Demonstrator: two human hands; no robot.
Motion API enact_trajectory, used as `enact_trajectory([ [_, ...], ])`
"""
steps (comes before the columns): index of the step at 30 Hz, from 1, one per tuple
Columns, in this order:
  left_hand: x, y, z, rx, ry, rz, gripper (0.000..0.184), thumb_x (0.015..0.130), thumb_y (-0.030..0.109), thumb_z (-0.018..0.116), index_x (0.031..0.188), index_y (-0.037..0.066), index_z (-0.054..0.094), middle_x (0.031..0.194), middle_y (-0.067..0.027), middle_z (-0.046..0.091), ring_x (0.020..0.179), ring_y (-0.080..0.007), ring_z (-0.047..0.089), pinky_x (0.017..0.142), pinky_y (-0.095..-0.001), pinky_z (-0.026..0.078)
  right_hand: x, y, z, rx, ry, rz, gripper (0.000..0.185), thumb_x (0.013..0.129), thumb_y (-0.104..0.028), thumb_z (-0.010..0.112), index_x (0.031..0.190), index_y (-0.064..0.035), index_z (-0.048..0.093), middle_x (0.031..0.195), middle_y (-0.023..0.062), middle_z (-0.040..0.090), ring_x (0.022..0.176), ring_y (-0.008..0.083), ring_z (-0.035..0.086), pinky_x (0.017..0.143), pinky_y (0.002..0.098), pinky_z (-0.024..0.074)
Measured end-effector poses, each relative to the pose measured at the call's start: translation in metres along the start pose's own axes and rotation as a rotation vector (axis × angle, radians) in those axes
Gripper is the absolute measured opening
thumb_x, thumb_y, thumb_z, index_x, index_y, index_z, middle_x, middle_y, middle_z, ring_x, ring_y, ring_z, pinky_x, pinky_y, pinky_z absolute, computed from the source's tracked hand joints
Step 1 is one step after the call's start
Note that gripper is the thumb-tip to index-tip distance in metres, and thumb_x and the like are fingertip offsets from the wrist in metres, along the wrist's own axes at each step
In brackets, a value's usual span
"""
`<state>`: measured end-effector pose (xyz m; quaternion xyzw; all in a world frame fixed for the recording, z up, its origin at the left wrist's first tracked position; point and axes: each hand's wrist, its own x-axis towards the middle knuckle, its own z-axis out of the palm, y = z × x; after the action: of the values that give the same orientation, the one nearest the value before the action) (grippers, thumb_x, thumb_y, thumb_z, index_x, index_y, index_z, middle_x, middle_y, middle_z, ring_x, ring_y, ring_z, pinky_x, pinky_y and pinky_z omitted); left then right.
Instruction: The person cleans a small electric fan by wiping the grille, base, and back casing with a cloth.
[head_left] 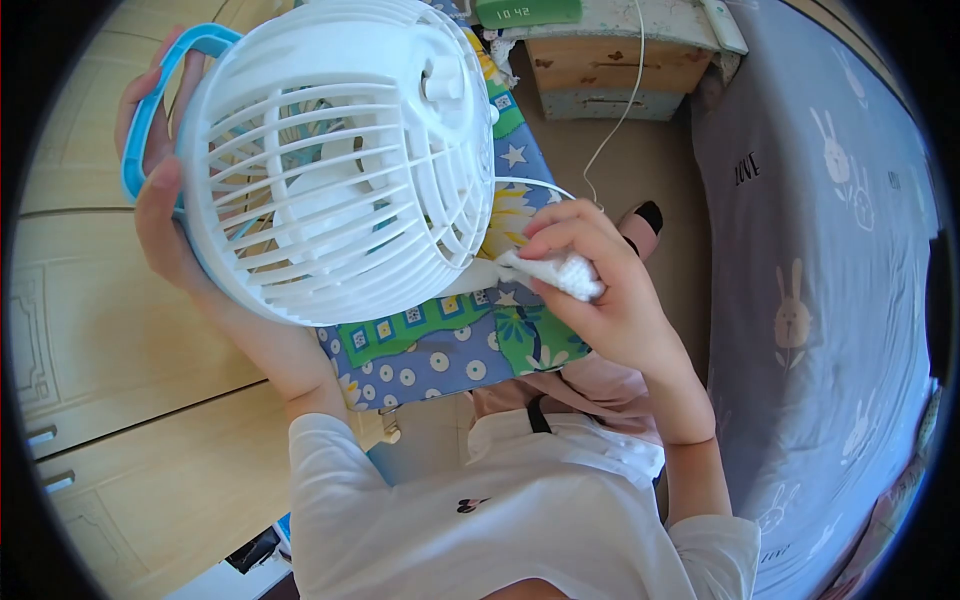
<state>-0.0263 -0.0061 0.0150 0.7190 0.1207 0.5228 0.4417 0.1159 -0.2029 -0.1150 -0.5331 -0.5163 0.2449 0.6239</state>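
A white fan (330, 190) with a slatted housing and a knob (443, 80) on its back is tilted above a patterned board or table top (430, 365). My left hand (160, 190) is wrapped round the fan's blue rim (150, 110) at its left side. Bunched between the fingers of my right hand (600, 265) is a white cloth (555, 272), close to the lower right of the fan housing. A white cord (535, 183) runs off from the fan to the right. The fan's front side is turned away from me.
To the right lies a bed with a grey rabbit-print cover (790, 250). A wooden drawer cabinet (620, 65) stands at the back, with a green digital clock (528, 12) on it. Pale cupboard doors (130, 330) line the left side. My foot (643, 225) is on the floor.
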Motion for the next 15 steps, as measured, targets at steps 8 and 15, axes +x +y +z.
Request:
enact_trajectory([
  [8, 0.001, -0.002, -0.007, 0.022, -0.024, 0.012, 0.061, 0.074, 0.032, 0.056, 0.127, 0.003, 0.043, 0.14, -0.028, 0.031, 0.135, -0.0419, 0.024, 0.108, -0.0468, 0.027, -0.003, -0.008, -0.008, 0.729, -0.044, 0.407, 0.043, 0.082, 0.001, 0.061, 0.119, -0.0037, 0.039, 0.106, 0.0056, 0.048, 0.098, 0.0104, 0.048, 0.08, 0.0232, 0.0428],
  [15, -0.001, 0.001, 0.002, 0.067, 0.014, 0.005, 0.063, 0.074, 0.032, 0.055, 0.127, 0.002, 0.042, 0.139, -0.0284, 0.032, 0.135, -0.0417, 0.024, 0.108, -0.0461, 0.028, -0.006, 0.002, 0.004, 0.267, 0.109, 0.146, 0.042, 0.075, 0.002, 0.067, 0.11, -0.0062, 0.045, 0.112, 0.0078, 0.046, 0.095, 0.0122, 0.05, 0.08, 0.026, 0.0421],
])
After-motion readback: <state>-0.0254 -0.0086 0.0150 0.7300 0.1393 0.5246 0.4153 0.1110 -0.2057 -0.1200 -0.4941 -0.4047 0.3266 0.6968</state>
